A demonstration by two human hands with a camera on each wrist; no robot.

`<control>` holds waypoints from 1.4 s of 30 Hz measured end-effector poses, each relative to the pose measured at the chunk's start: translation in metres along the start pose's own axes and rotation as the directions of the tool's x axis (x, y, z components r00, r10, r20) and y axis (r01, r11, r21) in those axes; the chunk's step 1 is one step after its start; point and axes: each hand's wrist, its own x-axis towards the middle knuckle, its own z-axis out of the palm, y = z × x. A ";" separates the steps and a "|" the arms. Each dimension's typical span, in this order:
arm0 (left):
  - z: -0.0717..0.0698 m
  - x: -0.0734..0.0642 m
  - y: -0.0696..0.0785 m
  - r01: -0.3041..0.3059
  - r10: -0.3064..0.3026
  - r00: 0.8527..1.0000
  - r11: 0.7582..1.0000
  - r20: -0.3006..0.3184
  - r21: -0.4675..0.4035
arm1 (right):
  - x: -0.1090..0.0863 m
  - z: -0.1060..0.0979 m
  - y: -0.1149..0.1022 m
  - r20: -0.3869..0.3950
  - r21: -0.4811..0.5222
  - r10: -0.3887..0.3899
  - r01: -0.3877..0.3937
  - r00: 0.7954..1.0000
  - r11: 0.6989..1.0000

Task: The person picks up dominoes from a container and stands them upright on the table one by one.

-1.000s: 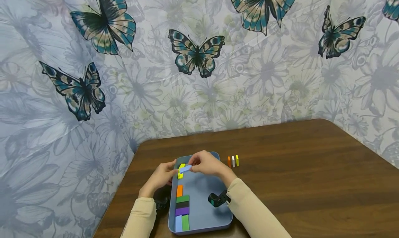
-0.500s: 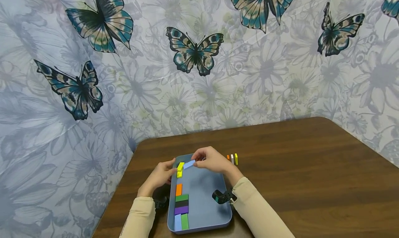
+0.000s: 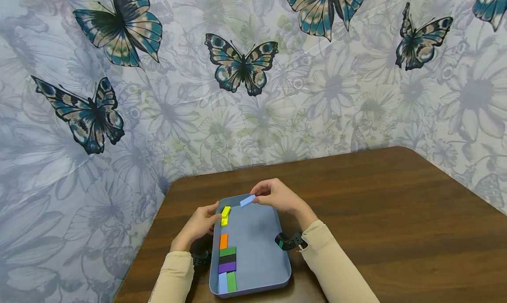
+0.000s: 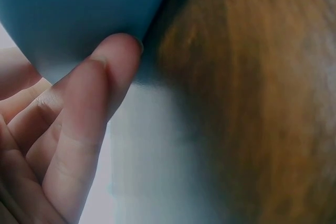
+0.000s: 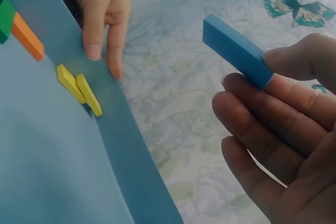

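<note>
My right hand [image 3: 279, 199] pinches a light blue block [image 3: 247, 201] between thumb and fingers, above the far end of the blue-grey tray [image 3: 263, 250]. In the right wrist view that block [image 5: 236, 51] tilts upward, apart from the tray. My left hand [image 3: 198, 226] grips the tray's left wall, thumb at the inner side and fingers outside. Beside that thumb, two yellow blocks [image 3: 225, 212] lie in the tray, one leaning on the other. Nearer along the left wall come an orange block [image 3: 223, 241], then green [image 3: 227, 251], black [image 3: 227, 259] and purple [image 3: 227, 267] blocks.
A light blue block [image 3: 223, 282] and a green block [image 3: 231, 281] stand side by side in the tray's near left corner. The brown wooden table [image 3: 376, 215] stretches right. A butterfly-patterned cloth [image 3: 293, 113] hangs behind its far edge.
My right hand has carried the light blue block away from the yellow blocks, rightward toward the tray's far end. It now covers the small blocks seen beyond the tray. My left hand keeps its grip.
</note>
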 end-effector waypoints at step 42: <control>0.000 0.001 0.001 0.010 -0.010 1.000 1.000 0.003 -0.003 | -0.023 -0.049 0.013 -0.148 -0.063 -0.001 -0.008 0.989 0.998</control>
